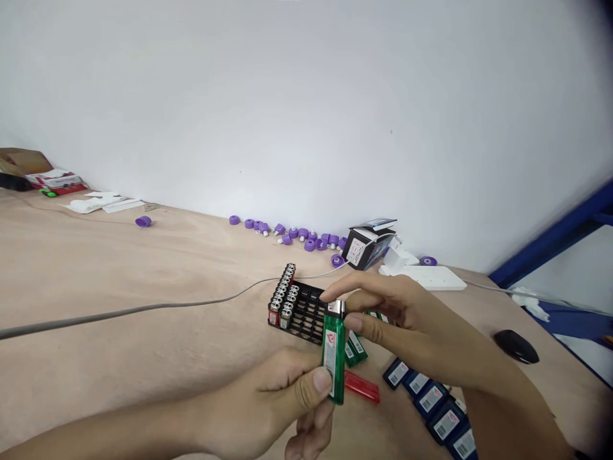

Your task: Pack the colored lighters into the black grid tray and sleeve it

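Note:
A green lighter [335,351] with a metal top is held upright between both hands. My left hand [292,393] pinches its lower end between thumb and fingers. The fingers of my right hand [383,306] close round the metal top. Just behind the lighter lies a black slotted tray [306,313], its left side filled by a row of red lighters [274,317] and a shorter row of green ones [286,314]. More green lighters [355,350] lie under my right hand, partly hidden. A red lighter [363,386] rests on the table beside the held one.
Several dark blue lighters [431,397] lie at the lower right, near a black mouse [516,346]. Purple caps [303,234], a black box [368,246] and a white power strip [426,277] stand along the wall. A grey cable [143,309] crosses the table [96,358].

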Tool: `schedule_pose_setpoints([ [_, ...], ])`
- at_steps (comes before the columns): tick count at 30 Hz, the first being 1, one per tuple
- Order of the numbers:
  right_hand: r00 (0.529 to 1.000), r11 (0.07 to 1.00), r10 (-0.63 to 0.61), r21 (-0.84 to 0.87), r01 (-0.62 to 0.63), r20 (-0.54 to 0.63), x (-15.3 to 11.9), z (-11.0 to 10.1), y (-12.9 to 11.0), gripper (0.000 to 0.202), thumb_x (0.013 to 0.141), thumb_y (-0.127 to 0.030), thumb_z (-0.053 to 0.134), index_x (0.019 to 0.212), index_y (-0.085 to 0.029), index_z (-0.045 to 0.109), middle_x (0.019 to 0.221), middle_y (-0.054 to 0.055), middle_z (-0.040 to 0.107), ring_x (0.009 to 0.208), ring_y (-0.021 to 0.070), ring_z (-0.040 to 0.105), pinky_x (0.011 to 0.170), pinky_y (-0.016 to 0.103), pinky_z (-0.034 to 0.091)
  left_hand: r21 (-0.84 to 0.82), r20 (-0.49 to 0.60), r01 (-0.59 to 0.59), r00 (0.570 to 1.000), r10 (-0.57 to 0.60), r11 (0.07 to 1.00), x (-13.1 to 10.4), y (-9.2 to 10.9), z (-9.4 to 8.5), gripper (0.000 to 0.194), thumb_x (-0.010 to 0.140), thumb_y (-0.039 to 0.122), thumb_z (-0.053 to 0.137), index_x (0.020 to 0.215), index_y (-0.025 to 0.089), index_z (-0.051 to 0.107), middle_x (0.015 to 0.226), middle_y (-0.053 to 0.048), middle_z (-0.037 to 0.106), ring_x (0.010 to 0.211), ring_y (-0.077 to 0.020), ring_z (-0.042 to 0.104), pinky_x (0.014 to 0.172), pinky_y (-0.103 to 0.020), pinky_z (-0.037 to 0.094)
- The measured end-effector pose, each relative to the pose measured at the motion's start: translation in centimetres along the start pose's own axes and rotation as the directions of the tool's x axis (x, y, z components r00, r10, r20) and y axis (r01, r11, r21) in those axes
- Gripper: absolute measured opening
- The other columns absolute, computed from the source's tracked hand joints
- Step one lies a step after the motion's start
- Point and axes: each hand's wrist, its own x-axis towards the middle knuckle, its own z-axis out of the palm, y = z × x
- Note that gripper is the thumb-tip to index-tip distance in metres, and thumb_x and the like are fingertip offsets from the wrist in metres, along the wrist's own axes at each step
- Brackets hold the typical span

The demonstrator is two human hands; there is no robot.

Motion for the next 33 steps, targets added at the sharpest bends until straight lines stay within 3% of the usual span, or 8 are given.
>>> schedule_pose_setpoints([
  [5, 0.996, 0.999, 0.026, -0.02, -0.028, -0.091, 0.5, 0.3, 0.2, 0.007, 0.085, -0.031, 0.066, 0.087, -0.026, 0.07, 0.077, 0.001, 0.072, 0.069, 0.0167, 0.066, 0.061, 0.028, 0.05, 0.354, -0.186, -0.023, 0.978, 0.094, 0.935, 0.1, -0.5, -0.1, 0.048, 0.1, 0.052, 0.034, 0.07, 0.018, 0.048, 0.058, 0.002, 0.052, 0.053, -0.0095, 0.047, 0.054, -0.021, 0.038],
  [11, 0.941, 0.995, 0.102, 0.047, -0.092, -0.321, 2.3, 0.9, 1.9, 0.01, 0.076, -0.029, 0.074, 0.085, -0.023, 0.075, 0.069, 0.001, 0.074, 0.065, 0.0179, 0.068, 0.058, 0.028, 0.053, 0.59, -0.333, 0.038, 0.921, 0.2, 0.806, 1.6, -1.0, -2.8, 0.038, 0.098, 0.037, 0.041, 0.068, 0.018, 0.054, 0.062, 0.001, 0.057, 0.059, -0.0122, 0.052, 0.054, -0.022, 0.038],
  [14, 0.881, 0.987, 0.116, 0.155, -0.049, -0.458, 3.3, 1.4, 3.8, 0.017, 0.074, -0.032, 0.075, 0.086, -0.021, 0.076, 0.076, 0.004, 0.077, 0.072, 0.0215, 0.072, 0.064, 0.032, 0.058, 0.691, -0.42, 0.086, 0.856, 0.302, 0.717, 2.0, -1.0, -4.2, 0.025, 0.095, 0.031, 0.045, 0.075, 0.019, 0.056, 0.066, 0.001, 0.059, 0.061, -0.0135, 0.054, 0.054, -0.024, 0.038],
  [16, 0.834, 0.983, 0.128, 0.177, -0.037, -0.537, 4.0, 2.0, 5.2, 0.02, 0.073, -0.034, 0.075, 0.088, -0.02, 0.077, 0.08, 0.005, 0.078, 0.077, 0.0235, 0.074, 0.071, 0.037, 0.06, 0.776, -0.446, 0.101, 0.786, 0.428, 0.623, 2.1, -1.0, -5.1, 0.017, 0.093, 0.028, 0.046, 0.082, 0.02, 0.056, 0.07, 0.0, 0.061, 0.063, -0.0145, 0.055, 0.056, -0.025, 0.04],
  [18, 0.793, 0.985, 0.144, 0.16, -0.059, -0.592, 4.6, 2.8, 6.7, 0.022, 0.072, -0.034, 0.075, 0.088, -0.02, 0.077, 0.083, 0.005, 0.078, 0.081, 0.0244, 0.074, 0.076, 0.039, 0.061, 0.85, -0.431, 0.113, 0.712, 0.554, 0.515, 2.3, -1.0, -6.1, 0.012, 0.092, 0.026, 0.046, 0.09, 0.02, 0.057, 0.08, -0.003, 0.064, 0.073, -0.0177, 0.059, 0.064, -0.029, 0.046],
  [20, 0.768, 0.986, 0.159, 0.141, -0.09, -0.621, 5.2, 3.8, 8.0, 0.021, 0.072, -0.032, 0.073, 0.088, -0.019, 0.077, 0.086, 0.006, 0.078, 0.083, 0.0249, 0.074, 0.08, 0.04, 0.061, 0.878, -0.42, 0.133, 0.671, 0.611, 0.459, 2.7, -1.5, -7.2, 0.015, 0.091, 0.026, 0.047, 0.1, 0.02, 0.058, 0.096, -0.007, 0.066, 0.089, -0.0225, 0.061, 0.078, -0.037, 0.049],
  [27, 0.808, 0.99, 0.134, 0.05, -0.129, -0.574, 6.4, 7.5, 10.5, 0.018, 0.081, -0.024, 0.064, 0.092, -0.018, 0.076, 0.089, 0.005, 0.079, 0.083, 0.0225, 0.075, 0.081, 0.033, 0.06, 0.766, -0.528, 0.179, 0.724, 0.444, 0.618, 4.4, -5.1, -10.4, 0.05, 0.088, 0.034, 0.052, 0.135, 0.018, 0.044, 0.14, -0.018, 0.051, 0.129, -0.0324, 0.049, 0.101, -0.051, 0.046],
  [33, 0.856, 0.99, 0.078, -0.063, -0.128, -0.511, 6.8, 8.5, 11.1, 0.016, 0.084, -0.019, 0.062, 0.092, -0.022, 0.076, 0.092, 0.003, 0.079, 0.084, 0.0215, 0.074, 0.081, 0.031, 0.057, 0.662, -0.543, 0.142, 0.767, 0.341, 0.736, 4.6, -5.5, -10.8, 0.052, 0.088, 0.037, 0.053, 0.135, 0.019, 0.041, 0.136, -0.017, 0.056, 0.126, -0.0307, 0.054, 0.098, -0.049, 0.05],
])
